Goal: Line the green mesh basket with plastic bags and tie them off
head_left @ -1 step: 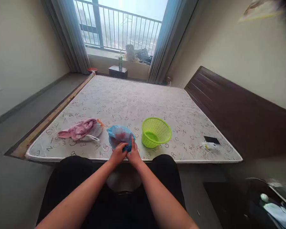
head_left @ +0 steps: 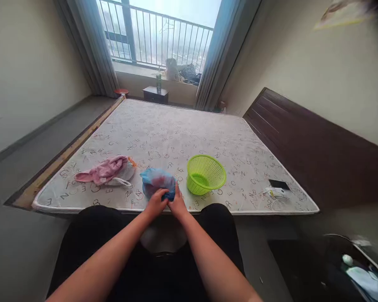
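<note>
A thin blue plastic bag (head_left: 157, 181) with something reddish showing through it rests near the mattress's front edge. My left hand (head_left: 157, 202) grips its near side, fingers curled into the plastic. On the right of the bag, my right hand (head_left: 177, 203) pinches the gathered plastic, its index finger stretched along the side. Both thumbs nearly meet at the bag's front. What lies inside the bag cannot be made out. Just to the right stands a lime-green plastic basket (head_left: 204, 174), upright, with nothing visible in it.
A pink cloth (head_left: 108, 168) lies on a pale plastic bag (head_left: 125, 173) at the left of the mattress (head_left: 176, 130). A black phone (head_left: 279, 184) and a white cable (head_left: 275, 193) are at the right. A dark headboard (head_left: 302, 126) borders the right side.
The blue bag's plastic has shifted slightly and its top looks a little more rumpled. Both hands stay in nearly the same place on it.
</note>
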`<state>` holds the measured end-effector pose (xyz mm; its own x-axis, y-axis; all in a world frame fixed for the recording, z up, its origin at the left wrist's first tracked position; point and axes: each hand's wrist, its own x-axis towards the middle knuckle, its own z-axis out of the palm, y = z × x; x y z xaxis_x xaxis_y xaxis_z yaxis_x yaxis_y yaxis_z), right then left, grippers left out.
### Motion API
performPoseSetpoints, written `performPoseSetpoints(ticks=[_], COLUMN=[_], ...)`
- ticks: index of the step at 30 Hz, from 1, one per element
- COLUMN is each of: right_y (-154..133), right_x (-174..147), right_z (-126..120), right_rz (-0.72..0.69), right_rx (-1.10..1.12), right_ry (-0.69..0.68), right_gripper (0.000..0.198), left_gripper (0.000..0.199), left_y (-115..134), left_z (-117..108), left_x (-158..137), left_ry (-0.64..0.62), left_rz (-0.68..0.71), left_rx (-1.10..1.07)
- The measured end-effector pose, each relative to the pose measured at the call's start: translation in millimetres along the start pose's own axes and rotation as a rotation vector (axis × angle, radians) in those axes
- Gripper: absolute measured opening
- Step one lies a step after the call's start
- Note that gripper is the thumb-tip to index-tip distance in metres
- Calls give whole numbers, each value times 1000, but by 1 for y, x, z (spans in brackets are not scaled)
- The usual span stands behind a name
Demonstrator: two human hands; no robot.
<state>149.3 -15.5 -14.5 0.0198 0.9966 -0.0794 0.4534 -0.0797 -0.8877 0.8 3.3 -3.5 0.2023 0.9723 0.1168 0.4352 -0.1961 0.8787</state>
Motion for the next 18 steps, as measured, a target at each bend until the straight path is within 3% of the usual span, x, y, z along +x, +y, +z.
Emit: performPoseSetpoints(ticks=[4, 6, 10, 13, 15, 16, 18], right_y=[9, 11, 9, 5, 2, 1, 0], right_x=[10, 11, 9, 7, 7, 8, 8], right_z=[-5, -5, -6, -10, -13, -14, -16], right_rz=[156, 191, 230, 238, 238, 241, 234], right_rx=[-74, -126, -205, -215, -208, -206, -207], right_ry=[-23, -13, 10, 16, 22, 24, 15], right_gripper=[80, 67, 49, 40, 38, 39, 39], left_gripper=[19, 13, 20, 28, 43, 53, 63], left_y=[-10, -11, -10, -16, -24, -29, -39], left_z=[4, 2, -7, -18, -24, -27, -31], left_x=[9, 11, 11, 11, 13, 14, 16], left_ry=[-116, -127, -28, 208, 369, 392, 280], left_rz=[-254, -312, -273, -289, -414, -494, -600], left_rx=[-78, -87, -13, 161, 307, 351, 345])
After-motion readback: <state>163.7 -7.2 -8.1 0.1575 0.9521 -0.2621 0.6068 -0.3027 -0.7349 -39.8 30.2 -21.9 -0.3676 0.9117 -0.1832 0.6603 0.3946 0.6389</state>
